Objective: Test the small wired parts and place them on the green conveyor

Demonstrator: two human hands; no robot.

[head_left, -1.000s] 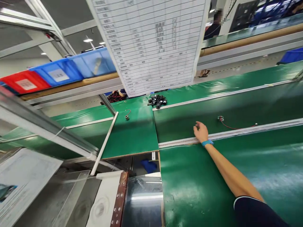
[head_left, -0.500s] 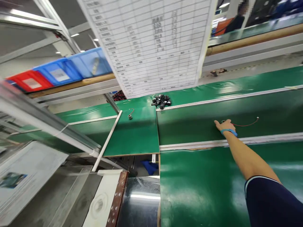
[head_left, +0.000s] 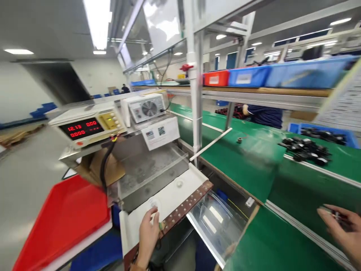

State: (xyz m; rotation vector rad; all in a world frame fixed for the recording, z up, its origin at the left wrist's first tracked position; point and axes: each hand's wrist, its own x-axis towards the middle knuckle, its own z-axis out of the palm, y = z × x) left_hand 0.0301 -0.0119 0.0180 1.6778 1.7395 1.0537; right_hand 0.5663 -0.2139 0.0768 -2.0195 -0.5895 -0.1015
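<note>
My left hand (head_left: 149, 227) hovers at or touches the white ledge, its fingers loosely bent and apart, with nothing visible in them. Beside it runs a brown strip (head_left: 183, 207) with rows of metal studs; a small green bit shows near my fingers. At the right edge my right hand (head_left: 342, 227) has its thumb and fingers closed around a small dark-and-metal part (head_left: 340, 218), partly hidden and blurred. That hand is over the dark green conveyor belt (head_left: 299, 199). A small round metal part (head_left: 239, 140) with a thin red wire lies on the green board.
A power supply (head_left: 87, 128) with red digits stands left of a fan-fronted unit (head_left: 148, 108). Black parts (head_left: 306, 150) are heaped by the belt. A white post (head_left: 194, 101) rises mid-view. Red bin (head_left: 67, 218) lies low left. Another person's sleeve (head_left: 263, 114) shows behind.
The view has swung left, bringing the power supply and my left hand into sight. My right hand, earlier reaching over the belt beside a red wire, now shows closer, gripping the part.
</note>
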